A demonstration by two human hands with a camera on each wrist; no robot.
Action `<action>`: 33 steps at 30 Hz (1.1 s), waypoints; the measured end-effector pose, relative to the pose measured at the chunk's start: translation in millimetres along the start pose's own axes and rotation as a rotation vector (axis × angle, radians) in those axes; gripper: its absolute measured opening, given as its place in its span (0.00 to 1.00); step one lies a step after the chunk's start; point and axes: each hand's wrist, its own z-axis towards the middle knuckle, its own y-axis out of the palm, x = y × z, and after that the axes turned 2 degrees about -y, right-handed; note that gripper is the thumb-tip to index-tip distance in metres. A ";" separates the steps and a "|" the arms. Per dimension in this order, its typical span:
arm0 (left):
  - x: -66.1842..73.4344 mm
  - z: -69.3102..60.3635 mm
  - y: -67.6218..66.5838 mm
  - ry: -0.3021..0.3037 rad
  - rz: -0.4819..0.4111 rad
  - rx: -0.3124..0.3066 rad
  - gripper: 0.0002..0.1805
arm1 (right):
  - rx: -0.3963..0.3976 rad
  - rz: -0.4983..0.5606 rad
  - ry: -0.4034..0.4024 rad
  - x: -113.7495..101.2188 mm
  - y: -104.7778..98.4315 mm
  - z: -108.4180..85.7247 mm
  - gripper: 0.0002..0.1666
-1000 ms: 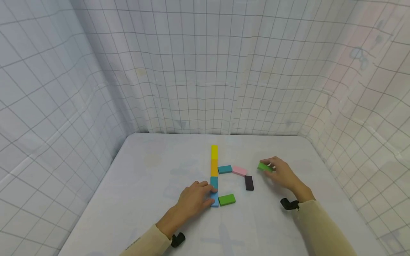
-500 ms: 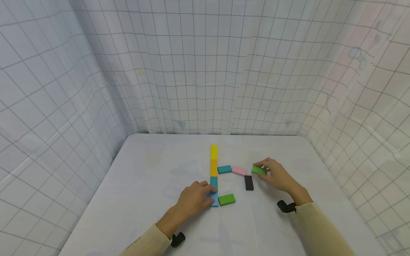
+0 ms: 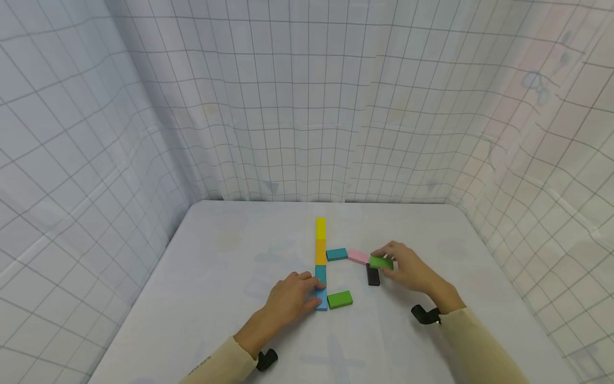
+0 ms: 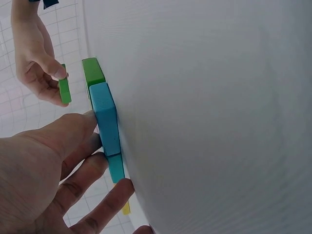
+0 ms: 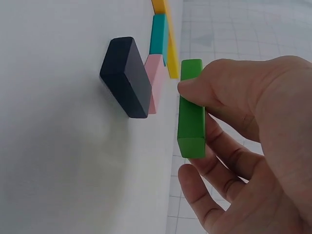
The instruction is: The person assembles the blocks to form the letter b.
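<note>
My right hand (image 3: 408, 269) pinches a green block (image 5: 191, 112) between thumb and fingers, raised off the table. From the head view it overlaps the far end of a black block (image 3: 373, 276), which touches or nearly touches a pink block (image 3: 358, 256). A teal block (image 3: 336, 254) lies left of the pink one. My left hand (image 3: 288, 298) rests its thumb and fingertips, loosely bent, on the light blue block (image 4: 105, 117) and by the teal block (image 4: 116, 168) beyond it. Another green block (image 3: 340, 300) lies against the light blue one's right side.
An orange block (image 3: 321, 252) and a yellow block (image 3: 321, 228) continue the straight column away from me. Everything lies on a white-covered table (image 3: 230, 240). Gridded white curtains (image 3: 297, 106) enclose its back and sides.
My right hand has carried the green block leftward and slightly nearer, from right of the pink block to over the black block's far end. The left hand has stayed put.
</note>
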 end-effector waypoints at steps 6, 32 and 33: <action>-0.2 0.0 0.1 0.001 0.001 -0.004 0.17 | -0.022 0.010 -0.003 -8.9 2.6 -2.0 0.23; 0.9 -0.9 -1.9 0.000 -0.003 -0.005 0.17 | -0.124 0.001 -0.022 -25.2 11.2 -5.6 0.22; 1.0 -0.8 -2.0 0.000 -0.002 -0.006 0.17 | -0.127 0.000 -0.019 -25.5 12.0 -5.6 0.22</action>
